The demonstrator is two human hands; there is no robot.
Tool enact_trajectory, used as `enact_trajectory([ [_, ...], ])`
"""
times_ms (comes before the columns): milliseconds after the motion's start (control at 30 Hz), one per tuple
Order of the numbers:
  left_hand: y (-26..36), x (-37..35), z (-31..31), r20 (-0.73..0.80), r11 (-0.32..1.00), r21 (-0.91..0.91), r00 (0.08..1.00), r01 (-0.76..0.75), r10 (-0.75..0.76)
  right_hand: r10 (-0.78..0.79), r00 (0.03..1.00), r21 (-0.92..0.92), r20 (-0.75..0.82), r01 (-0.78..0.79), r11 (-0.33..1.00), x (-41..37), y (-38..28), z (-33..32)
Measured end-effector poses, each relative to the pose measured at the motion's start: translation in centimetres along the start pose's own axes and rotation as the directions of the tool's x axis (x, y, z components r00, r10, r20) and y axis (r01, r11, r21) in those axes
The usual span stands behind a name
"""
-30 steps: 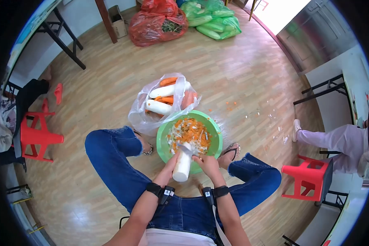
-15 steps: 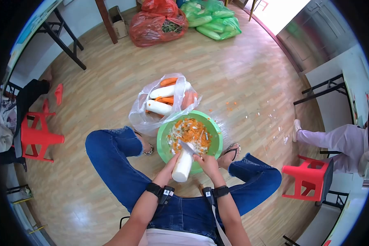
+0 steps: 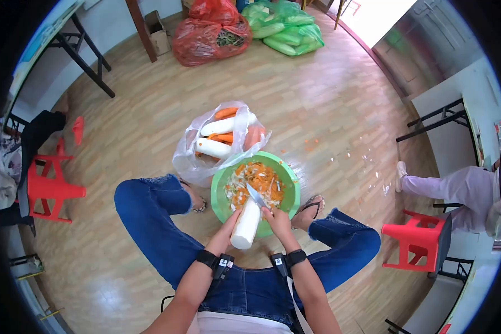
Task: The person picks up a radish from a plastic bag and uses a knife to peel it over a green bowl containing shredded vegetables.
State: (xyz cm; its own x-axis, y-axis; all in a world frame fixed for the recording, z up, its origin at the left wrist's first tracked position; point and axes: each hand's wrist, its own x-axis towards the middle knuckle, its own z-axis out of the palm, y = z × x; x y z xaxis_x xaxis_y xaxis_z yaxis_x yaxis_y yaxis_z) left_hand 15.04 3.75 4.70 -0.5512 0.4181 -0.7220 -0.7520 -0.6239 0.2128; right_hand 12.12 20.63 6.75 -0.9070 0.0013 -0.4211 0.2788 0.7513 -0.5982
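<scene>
Closed left hand grips one radish; closed right hand grips one knife.

The left fingers are wrapped fully around the white radish, which is tilted, with its upper end over the near rim of the one green bowl on the floor between the person's knees. The right fingers are shut around the knife handle, and the blade lies against the upper end of the radish, above the bowl. Inside the bowl is a heap of orange and white scraps. Just behind the bowl, touching it, is one clear bag with two more radishes and at least three carrots. There are two red stools, one at each side. Far behind lie one red sack and green sacks; their number I cannot tell.
</scene>
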Motion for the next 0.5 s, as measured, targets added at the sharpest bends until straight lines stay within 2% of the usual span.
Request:
enact_trajectory([
  [33, -0.1, 0.4, -0.6, 0.029, 1.0, -0.02, 1.0, -0.007, 0.007, -0.002, 1.0, 0.0, 0.005, 0.002, 1.0, -0.8, -0.9, -0.4],
  [100, -0.1, 1.1, -1.3, 0.028, 0.997, -0.072, 1.0, 0.01, -0.008, -0.174, 0.974, 0.105, 0.146, 0.16, 0.982, -2.9, -2.3, -1.4],
  [200, -0.1, 1.0, -1.6, 0.063, 0.987, -0.156, 0.997, 0.042, -0.033, -0.144, 0.988, 0.127, 0.059, 0.136, 0.983, -2.8, -2.0, -0.6],
  [233, -0.1, 0.9, -1.5, 0.102, 0.993, -0.106, 0.994, 0.055, -0.044, -0.143, 0.988, 0.128, 0.056, 0.135, 0.983, -2.3, -1.7, -0.6],
  [300, 0.1, 0.2, -0.6, 0.139, 0.997, -0.051, 0.988, 0.067, -0.059, -0.033, 0.996, 0.072, -0.083, 0.039, 0.997, -0.7, -0.8, -0.7],
  [433, 0.6, -1.2, 1.2, 0.108, 0.998, 0.021, 0.992, 0.066, -0.068, -0.007, 0.995, 0.017, -0.101, 0.008, 1.0, 0.2, -0.2, -0.8],
  [500, 0.6, -0.9, 0.6, 0.091, 0.998, 0.03, 0.994, 0.057, -0.06, -0.022, 0.999, 0.04, -0.032, 0.024, 0.999, -0.9, -0.8, -1.3],
])
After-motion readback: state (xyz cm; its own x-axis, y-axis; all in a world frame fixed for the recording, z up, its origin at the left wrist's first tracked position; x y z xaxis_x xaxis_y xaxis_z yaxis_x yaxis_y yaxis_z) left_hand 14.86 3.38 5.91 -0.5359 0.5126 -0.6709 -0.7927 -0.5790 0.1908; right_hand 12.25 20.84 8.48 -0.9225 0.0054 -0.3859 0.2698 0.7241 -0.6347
